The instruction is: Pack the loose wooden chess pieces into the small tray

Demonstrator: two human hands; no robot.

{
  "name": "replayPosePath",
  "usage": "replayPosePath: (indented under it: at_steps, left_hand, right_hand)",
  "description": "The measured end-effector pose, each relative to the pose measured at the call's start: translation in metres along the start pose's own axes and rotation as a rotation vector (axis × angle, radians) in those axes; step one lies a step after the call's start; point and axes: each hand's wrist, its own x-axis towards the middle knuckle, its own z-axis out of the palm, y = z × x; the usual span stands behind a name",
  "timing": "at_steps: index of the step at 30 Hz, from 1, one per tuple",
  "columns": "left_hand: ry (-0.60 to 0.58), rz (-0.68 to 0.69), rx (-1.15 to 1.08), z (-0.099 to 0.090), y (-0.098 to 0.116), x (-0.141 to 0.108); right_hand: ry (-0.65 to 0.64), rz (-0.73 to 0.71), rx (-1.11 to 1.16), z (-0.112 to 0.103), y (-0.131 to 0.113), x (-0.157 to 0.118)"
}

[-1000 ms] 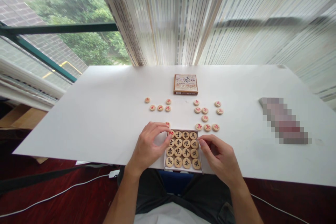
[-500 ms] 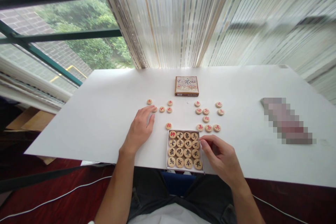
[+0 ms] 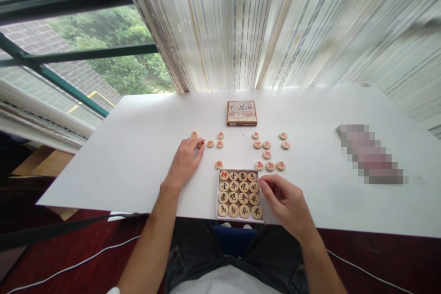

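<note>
My left hand (image 3: 186,158) has its thumb and fingertips closed around a red-lettered Chinese chess piece (image 3: 201,144) on the white table. Farther right, my right hand (image 3: 284,197) pinches the right rim of an open box tray (image 3: 262,218) near the table's front edge. Rows of round wooden pieces fill that tray, one red-lettered piece (image 3: 223,175) at its back left corner and black-lettered ones elsewhere. Close by my left hand lie more red pieces, among them one (image 3: 210,144) just to the right. A red piece (image 3: 218,165) sits just behind the tray.
Several red pieces (image 3: 266,155) are scattered behind and right of the tray. The decorated box lid (image 3: 241,112) lies farther back. A blurred-out object (image 3: 372,154) is on the right side of the table (image 3: 131,147). Striped curtains and a window stand behind.
My left thumb and fingers have closed on the red piece beside them. My right hand has stayed at the tray's rim. The whole view has shifted slightly.
</note>
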Motion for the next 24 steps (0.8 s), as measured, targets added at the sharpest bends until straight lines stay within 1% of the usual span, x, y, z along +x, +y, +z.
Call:
replayPosePath:
  at_steps: [4,8,12,16,20,24]
  left_hand:
    - [0.007,-0.006,-0.006,-0.002,0.003,-0.002]
    - [0.058,-0.06,-0.129,-0.009,0.015,-0.008]
    - [0.084,-0.047,-0.287,-0.017,0.042,-0.02]
    - [0.064,-0.012,-0.417,-0.02,0.073,-0.037]
    - [0.027,0.026,-0.497,-0.017,0.097,-0.054]
    - [-0.016,0.092,-0.592,-0.01,0.114,-0.066]
  right_hand:
    - [-0.002,-0.001,0.005,0.0,-0.001,0.0]
    - [-0.005,0.0,0.0,0.001,-0.001,0.002]
    - [-0.005,0.001,-0.016,0.002,-0.001,0.002]
    - [-0.005,-0.003,-0.017,0.001,-0.001,0.001]
    - [-0.018,-0.034,-0.005,-0.002,0.001,-0.001]
    - [-0.056,-0.098,0.028,-0.004,0.001,-0.002]
